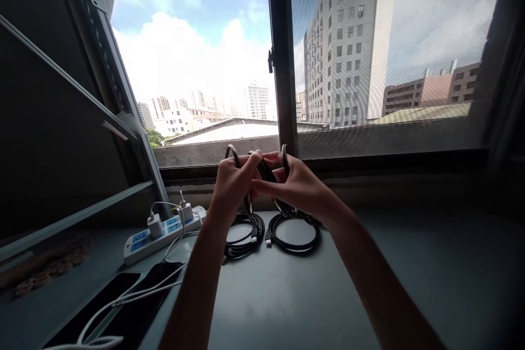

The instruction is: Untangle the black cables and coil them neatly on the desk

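From where I'm standing, the grey table (279, 301) carries black cables in rings: a left coil (237, 252) and a right coil (296, 249), side by side — a plug showing at each. Off left sits a white power strip (167, 234), slantwise — then dark flat devices (139, 303), crossed by white cords (158, 289).

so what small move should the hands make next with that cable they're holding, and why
Probably draw the dark cable into one tighter ring: its curves stand apart above the left hand and right hand, while the left coil and right coil on the table already lie in neat rounds.
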Tool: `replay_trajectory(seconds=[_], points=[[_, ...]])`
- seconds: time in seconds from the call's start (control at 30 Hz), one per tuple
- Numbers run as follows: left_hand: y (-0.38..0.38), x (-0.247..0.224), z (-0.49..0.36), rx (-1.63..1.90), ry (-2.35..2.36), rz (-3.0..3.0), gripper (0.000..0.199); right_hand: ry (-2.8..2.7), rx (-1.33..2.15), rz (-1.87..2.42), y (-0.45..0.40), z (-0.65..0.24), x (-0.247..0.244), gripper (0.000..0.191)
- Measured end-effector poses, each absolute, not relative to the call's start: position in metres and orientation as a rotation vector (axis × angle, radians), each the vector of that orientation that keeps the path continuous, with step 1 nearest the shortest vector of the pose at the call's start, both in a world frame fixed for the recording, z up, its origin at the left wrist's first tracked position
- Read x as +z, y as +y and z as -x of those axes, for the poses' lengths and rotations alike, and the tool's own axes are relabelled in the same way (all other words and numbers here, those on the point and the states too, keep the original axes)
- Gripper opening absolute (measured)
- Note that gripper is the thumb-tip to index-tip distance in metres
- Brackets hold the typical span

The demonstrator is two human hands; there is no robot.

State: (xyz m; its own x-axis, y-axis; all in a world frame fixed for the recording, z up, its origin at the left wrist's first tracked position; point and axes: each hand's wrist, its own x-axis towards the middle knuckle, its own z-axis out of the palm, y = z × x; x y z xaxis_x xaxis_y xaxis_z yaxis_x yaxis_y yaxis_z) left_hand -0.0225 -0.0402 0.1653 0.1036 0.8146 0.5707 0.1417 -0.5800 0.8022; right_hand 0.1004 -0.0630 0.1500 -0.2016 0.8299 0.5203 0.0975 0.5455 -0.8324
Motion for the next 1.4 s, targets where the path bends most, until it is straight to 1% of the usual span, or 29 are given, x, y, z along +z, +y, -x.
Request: replay_trajectory(seconds=[0.07, 0.13, 0.2, 0.3, 0.37, 0.47, 0.53, 0.63, 0.73, 0.83, 0.93, 1.13, 1.2, 1.33, 1.37, 1.4], points=[[-0.039, 0.166, 0.024, 1.546, 0.939, -1.814, 0.040, -1.638, 0.852, 0.775, -0.063, -0.101, 0.152, 0.059], [-0.037, 0.167, 0.027, 1.594, 0.960, -1.784, 0.033, -1.555, 0.895, 0.793, -0.061, -0.102, 0.153, 0.066], [-0.033, 0.168, 0.032, 1.652, 0.987, -1.727, 0.026, -1.430, 0.904, 0.824, -0.058, -0.105, 0.154, 0.068], [-0.026, 0.169, 0.039, 1.801, 0.965, -1.574, 0.023, -1.248, 0.888, 0.757, -0.053, -0.116, 0.156, 0.054], [-0.023, 0.170, 0.042, 1.996, 0.895, -1.414, 0.022, -1.115, 0.876, 0.693, -0.051, -0.126, 0.158, 0.041], [-0.024, 0.171, 0.040, 2.299, 0.771, -1.196, 0.027, -0.962, 0.892, 0.616, -0.053, -0.139, 0.162, 0.025], [-0.026, 0.171, 0.037, 2.380, 0.734, -1.186, 0.029, -0.934, 0.962, 0.545, -0.056, -0.143, 0.165, 0.022], [-0.027, 0.168, 0.031, 2.417, 0.727, -1.296, 0.033, -0.984, 1.109, 0.448, -0.062, -0.145, 0.168, 0.022], [-0.025, 0.165, 0.028, 2.459, 0.698, -1.350, 0.034, -1.055, 1.176, 0.463, -0.064, -0.143, 0.167, 0.018], [-0.025, 0.164, 0.028, 2.497, 0.672, -1.347, 0.035, -1.174, 1.055, 0.599, -0.062, -0.142, 0.163, 0.019], [-0.026, 0.165, 0.029, 2.504, 0.688, -1.365, 0.035, -1.293, 0.935, 0.666, -0.060, -0.142, 0.160, 0.024], [-0.030, 0.166, 0.029, 2.464, 0.686, -1.331, 0.033, -1.284, 0.796, 0.747, -0.053, -0.142, 0.157, 0.034], [-0.032, 0.166, 0.027, 2.421, 0.649, -1.338, 0.033, -1.283, 0.630, 0.815, -0.049, -0.141, 0.156, 0.037], [-0.037, 0.167, 0.025, 2.257, 0.612, -1.333, 0.032, -1.292, 0.024, 0.979, -0.046, -0.135, 0.155, 0.035], [-0.039, 0.167, 0.025, 2.185, 0.633, -1.343, 0.032, -1.296, -0.057, 0.989, -0.047, -0.133, 0.155, 0.035], [-0.040, 0.167, 0.026, 2.098, 0.662, -1.366, 0.031, -1.310, -0.056, 0.978, -0.048, -0.131, 0.155, 0.036]])
